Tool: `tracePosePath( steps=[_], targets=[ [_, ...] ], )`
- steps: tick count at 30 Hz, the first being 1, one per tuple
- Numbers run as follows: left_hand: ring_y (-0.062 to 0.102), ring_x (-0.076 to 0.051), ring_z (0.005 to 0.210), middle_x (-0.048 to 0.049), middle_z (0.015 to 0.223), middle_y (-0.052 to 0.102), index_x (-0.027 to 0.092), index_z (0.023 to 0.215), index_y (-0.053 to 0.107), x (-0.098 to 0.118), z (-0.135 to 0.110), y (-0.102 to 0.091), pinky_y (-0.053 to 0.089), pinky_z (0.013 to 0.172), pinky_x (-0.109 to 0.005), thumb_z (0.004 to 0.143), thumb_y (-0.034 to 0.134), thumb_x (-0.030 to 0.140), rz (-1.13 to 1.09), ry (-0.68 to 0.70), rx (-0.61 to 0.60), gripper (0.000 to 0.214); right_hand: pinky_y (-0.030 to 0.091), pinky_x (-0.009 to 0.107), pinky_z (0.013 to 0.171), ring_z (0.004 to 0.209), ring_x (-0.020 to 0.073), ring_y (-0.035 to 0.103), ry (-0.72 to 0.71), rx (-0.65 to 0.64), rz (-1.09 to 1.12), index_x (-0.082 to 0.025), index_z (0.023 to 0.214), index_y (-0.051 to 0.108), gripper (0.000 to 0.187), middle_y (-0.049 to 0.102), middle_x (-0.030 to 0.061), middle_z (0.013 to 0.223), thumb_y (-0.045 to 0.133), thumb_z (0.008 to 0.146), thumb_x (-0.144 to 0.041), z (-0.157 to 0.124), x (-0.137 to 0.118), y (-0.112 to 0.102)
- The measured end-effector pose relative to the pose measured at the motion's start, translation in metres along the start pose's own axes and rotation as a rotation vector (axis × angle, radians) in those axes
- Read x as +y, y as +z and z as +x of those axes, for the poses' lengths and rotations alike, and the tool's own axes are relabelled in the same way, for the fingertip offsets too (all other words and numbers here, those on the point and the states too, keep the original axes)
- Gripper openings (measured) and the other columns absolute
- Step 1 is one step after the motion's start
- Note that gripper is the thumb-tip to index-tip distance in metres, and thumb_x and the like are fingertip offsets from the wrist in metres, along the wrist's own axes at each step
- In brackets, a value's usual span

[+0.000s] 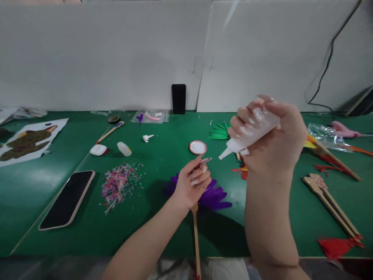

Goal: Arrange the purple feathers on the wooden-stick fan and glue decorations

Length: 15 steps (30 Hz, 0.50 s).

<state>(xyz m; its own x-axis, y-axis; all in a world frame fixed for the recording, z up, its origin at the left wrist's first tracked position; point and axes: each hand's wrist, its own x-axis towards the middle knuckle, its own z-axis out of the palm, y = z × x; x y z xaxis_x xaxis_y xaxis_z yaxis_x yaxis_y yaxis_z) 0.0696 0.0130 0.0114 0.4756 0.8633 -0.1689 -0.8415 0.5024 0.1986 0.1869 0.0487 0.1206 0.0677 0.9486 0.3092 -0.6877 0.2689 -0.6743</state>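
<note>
My right hand (271,136) is wrapped round a translucent white squeeze bottle (250,136), tilted with its nozzle pointing down and left. My left hand (192,182) rests over a purple feather fan (214,196) on a wooden stick (196,245) and pinches a small thin pinkish piece (206,160) between its fingertips. The nozzle tip hangs just right of that piece. A small round white lid with a red rim (198,147) lies on the green mat just beyond both hands.
A phone in a pink case (67,199) lies at the left, near a pile of coloured confetti (118,184). Small bottle (124,149), white case (98,149), green feathers (219,132), wooden sticks (329,202) and red feather pieces (338,245) lie about. A dark phone (178,98) leans on the white back wall.
</note>
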Motion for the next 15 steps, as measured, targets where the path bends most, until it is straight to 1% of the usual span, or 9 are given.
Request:
tracePosePath(
  steps=[1,2,5,7,10,12,14,15],
  targets=[
    [0.019,-0.001,0.034,0.0092,0.044,0.016,0.005,0.057,0.056,0.0000,0.0006,-0.0004,0.018,0.035,-0.016,0.097,0.029,0.019,0.003,0.002,0.002,0.050,0.030,0.020,0.039,0.046,0.0079,0.034,0.002,0.006,0.011,-0.017,0.060,0.055,0.020,0.036,-0.0027,0.060,0.045,0.076,-0.013,-0.0002,-0.0007,0.0001],
    [0.019,-0.001,0.034,0.0091,0.044,0.016,0.005,0.057,0.056,-0.0002,0.0011,-0.0009,0.018,0.035,-0.016,0.097,0.030,0.019,0.006,0.002,0.001,0.050,0.030,0.020,0.038,0.046,0.0081,0.034,0.014,0.004,0.014,-0.018,0.057,0.053,0.023,0.034,-0.0025,0.060,0.045,0.078,-0.017,-0.0003,-0.0012,-0.0002],
    [0.020,-0.001,0.034,0.0090,0.044,0.018,0.006,0.058,0.056,-0.0011,0.0016,-0.0026,0.019,0.035,-0.016,0.097,0.032,0.019,0.013,0.003,-0.018,0.048,0.029,0.019,0.038,0.047,0.0089,0.035,0.089,-0.044,-0.011,-0.018,0.051,0.049,0.035,0.030,-0.0020,0.058,0.043,0.082,-0.035,-0.0007,-0.0021,-0.0033],
    [0.020,-0.001,0.034,0.0091,0.043,0.018,0.006,0.059,0.056,-0.0017,0.0015,-0.0038,0.019,0.036,-0.016,0.096,0.033,0.018,0.017,0.006,-0.040,0.046,0.031,0.019,0.040,0.049,0.0093,0.036,0.096,-0.083,-0.026,-0.017,0.053,0.051,0.039,0.031,-0.0015,0.059,0.043,0.083,-0.042,-0.0019,-0.0027,-0.0061],
    [0.020,-0.001,0.034,0.0092,0.043,0.018,0.006,0.059,0.056,-0.0018,0.0016,-0.0052,0.019,0.036,-0.016,0.095,0.035,0.018,0.020,0.010,-0.057,0.043,0.035,0.022,0.045,0.055,0.0109,0.040,0.042,-0.112,-0.031,-0.017,0.059,0.055,0.035,0.037,0.0009,0.064,0.045,0.080,-0.043,-0.0047,-0.0039,-0.0084],
    [0.020,-0.001,0.034,0.0094,0.043,0.018,0.006,0.059,0.056,-0.0017,0.0020,-0.0056,0.019,0.036,-0.015,0.095,0.037,0.017,0.027,0.013,-0.052,0.042,0.038,0.024,0.047,0.058,0.0128,0.045,0.032,-0.124,-0.053,-0.018,0.061,0.056,0.035,0.042,0.0024,0.067,0.041,0.081,-0.043,-0.0062,-0.0043,-0.0074],
    [0.020,-0.001,0.033,0.0096,0.043,0.018,0.006,0.058,0.055,-0.0015,0.0024,-0.0058,0.018,0.035,-0.015,0.094,0.039,0.018,0.038,0.019,-0.040,0.041,0.039,0.024,0.047,0.056,0.0127,0.046,0.007,-0.105,-0.082,-0.020,0.062,0.055,0.032,0.043,0.0012,0.064,0.037,0.085,-0.033,-0.0067,-0.0037,-0.0046],
    [0.020,-0.001,0.033,0.0096,0.043,0.018,0.007,0.058,0.055,-0.0015,0.0026,-0.0059,0.018,0.035,-0.015,0.093,0.041,0.018,0.046,0.022,-0.034,0.040,0.037,0.022,0.045,0.052,0.0118,0.044,-0.007,-0.081,-0.097,-0.021,0.061,0.054,0.030,0.042,-0.0003,0.061,0.037,0.086,-0.028,-0.0068,-0.0030,-0.0029]
  ],
)
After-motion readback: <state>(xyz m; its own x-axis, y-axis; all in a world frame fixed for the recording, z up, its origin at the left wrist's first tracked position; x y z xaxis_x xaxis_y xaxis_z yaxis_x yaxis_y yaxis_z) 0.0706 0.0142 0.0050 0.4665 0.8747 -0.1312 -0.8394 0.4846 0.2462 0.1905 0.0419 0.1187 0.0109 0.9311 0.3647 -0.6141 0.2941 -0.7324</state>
